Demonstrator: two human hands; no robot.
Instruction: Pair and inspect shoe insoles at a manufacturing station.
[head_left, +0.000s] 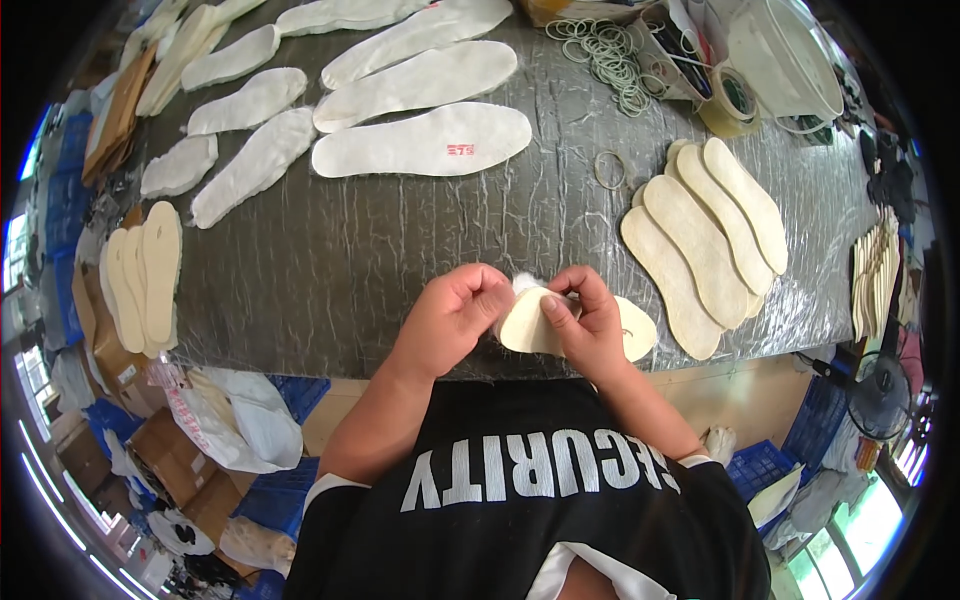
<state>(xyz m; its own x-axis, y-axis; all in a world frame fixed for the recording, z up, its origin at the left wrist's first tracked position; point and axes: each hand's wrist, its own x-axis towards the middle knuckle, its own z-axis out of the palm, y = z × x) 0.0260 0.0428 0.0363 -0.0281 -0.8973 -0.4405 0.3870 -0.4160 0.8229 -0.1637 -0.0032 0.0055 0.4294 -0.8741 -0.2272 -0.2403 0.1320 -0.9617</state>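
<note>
Close to the table's near edge I hold a cream insole [528, 325], its length running left to right. My right hand [592, 325] grips its middle, thumb on top and fingers curled at the far side. At its left end my left hand [455, 315] is closed in a pinch against the rim; the fingertips partly hide what they pinch. A tuft of white fluff [525, 282] sticks up between the two hands. The insole's right end [638, 330] shows a small dark mark.
White fleecy insoles [420, 140] lie spread over the far left. Cream insoles overlap in a fan at right [705, 245], and more stand at left [145, 280]. Rubber bands [610, 60], a tape roll [735, 100] and a clear tub [785, 60] sit far right. A fan [880, 395] stands beyond the table.
</note>
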